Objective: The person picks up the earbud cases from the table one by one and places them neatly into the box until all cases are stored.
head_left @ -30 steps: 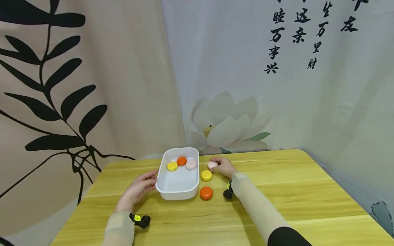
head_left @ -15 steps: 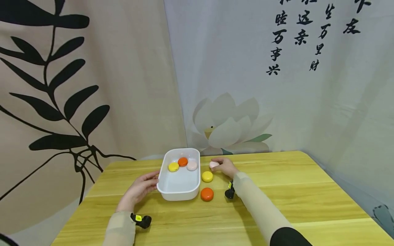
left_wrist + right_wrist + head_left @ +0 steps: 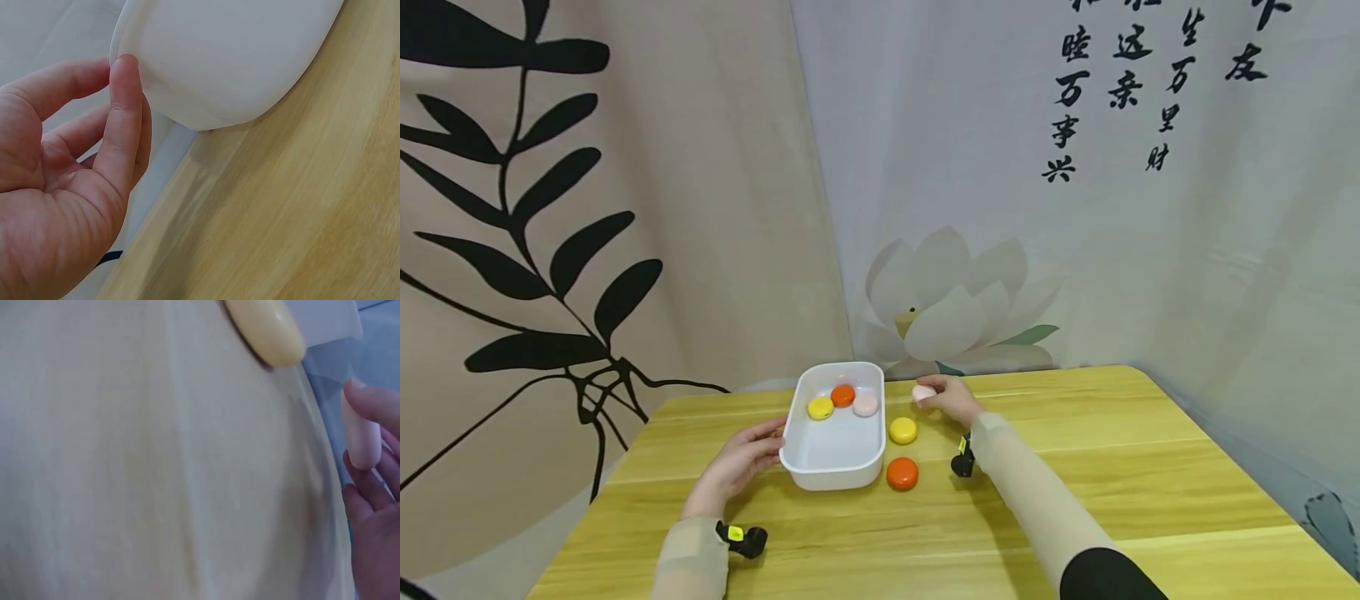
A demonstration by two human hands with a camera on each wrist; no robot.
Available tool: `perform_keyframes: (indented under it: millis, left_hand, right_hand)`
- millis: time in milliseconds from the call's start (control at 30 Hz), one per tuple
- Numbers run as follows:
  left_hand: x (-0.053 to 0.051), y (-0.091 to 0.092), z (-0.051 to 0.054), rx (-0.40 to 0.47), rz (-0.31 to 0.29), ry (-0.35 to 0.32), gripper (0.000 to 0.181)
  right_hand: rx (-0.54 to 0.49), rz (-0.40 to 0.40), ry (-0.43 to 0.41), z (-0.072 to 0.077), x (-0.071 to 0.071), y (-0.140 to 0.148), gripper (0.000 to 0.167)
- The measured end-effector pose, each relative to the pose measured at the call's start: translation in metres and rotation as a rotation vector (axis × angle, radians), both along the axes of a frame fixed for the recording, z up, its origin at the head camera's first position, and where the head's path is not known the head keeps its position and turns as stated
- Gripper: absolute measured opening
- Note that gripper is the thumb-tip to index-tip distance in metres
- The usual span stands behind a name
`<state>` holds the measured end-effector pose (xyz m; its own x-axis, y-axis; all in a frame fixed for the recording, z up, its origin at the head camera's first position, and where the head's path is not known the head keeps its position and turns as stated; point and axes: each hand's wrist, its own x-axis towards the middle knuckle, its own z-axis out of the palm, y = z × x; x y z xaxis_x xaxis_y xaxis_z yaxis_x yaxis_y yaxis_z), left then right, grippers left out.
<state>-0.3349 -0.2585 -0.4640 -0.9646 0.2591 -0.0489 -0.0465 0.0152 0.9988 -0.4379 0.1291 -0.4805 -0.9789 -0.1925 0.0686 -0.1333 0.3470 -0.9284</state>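
A white rectangular container stands on the table with yellow, orange and pale pink rounded discs inside. My left hand holds its left rim, with fingertips against the wall in the left wrist view. To the container's right, my right hand pinches another pale pink disc by its edges. That disc stands on edge between thumb and fingers in the right wrist view. A yellow disc and an orange disc lie between the container and the right forearm.
The wooden table extends to the right and toward the front. Its back edge runs just behind the container, close to a hanging printed curtain. Each wrist wears a small black camera, such as the left one.
The right hand has moved slightly away and to the right with the pink disc, farther from the yellow disc. The left hand and the container stay in place.
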Motion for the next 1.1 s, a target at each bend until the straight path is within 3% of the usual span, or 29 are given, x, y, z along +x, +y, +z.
perform_keyframes:
  millis: [200,467,700,1100]
  left_hand:
    - [0.0,0.001,0.0,0.011,0.005,-0.008,0.059]
    - [0.001,0.001,-0.001,0.001,-0.002,-0.006,0.058]
    - [0.001,-0.001,-0.001,0.012,0.021,-0.012,0.057]
    - [0.001,-0.001,0.0,0.031,0.023,-0.027,0.057]
  right_hand:
    - [-0.081,0.026,-0.008,0.003,-0.007,0.006,0.05]
    - [0.032,0.05,0.067,0.017,-0.004,0.007,0.049]
    - [0.043,0.044,0.088,0.033,0.002,0.006,0.049]
    - [0.057,0.036,0.099,0.046,0.002,0.008,0.048]
